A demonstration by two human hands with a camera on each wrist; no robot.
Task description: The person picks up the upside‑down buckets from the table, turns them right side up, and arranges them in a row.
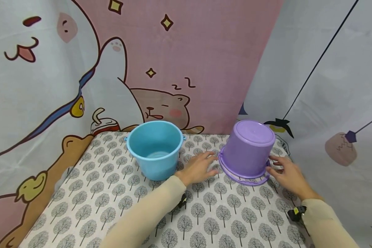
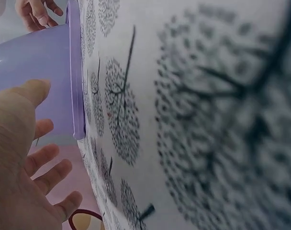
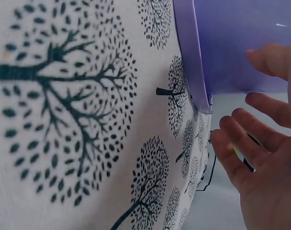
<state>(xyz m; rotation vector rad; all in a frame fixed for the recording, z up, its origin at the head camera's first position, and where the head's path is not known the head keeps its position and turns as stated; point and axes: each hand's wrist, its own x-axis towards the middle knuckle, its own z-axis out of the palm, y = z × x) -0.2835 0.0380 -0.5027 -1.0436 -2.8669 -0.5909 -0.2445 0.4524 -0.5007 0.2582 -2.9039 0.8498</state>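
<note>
A purple bucket (image 1: 248, 150) stands upside down on the table, its base facing up and its handle lying round the rim at the front. To its left is my left hand (image 1: 199, 167), fingers spread and apart from the bucket in the head view. My right hand (image 1: 286, 174) is at the bucket's right side, fingers relaxed and close to its wall; whether they touch it I cannot tell. Both wrist views show loosely extended fingers beside the purple wall, holding nothing. A light blue bucket (image 1: 156, 165) stands upright, left of my left hand.
A white cloth with grey tree prints (image 1: 186, 210) covers the table. Behind the table hangs a pink and white cartoon curtain (image 1: 204, 62), close to its back edge. The curtain's grey-white part (image 1: 328, 103) runs along the right side.
</note>
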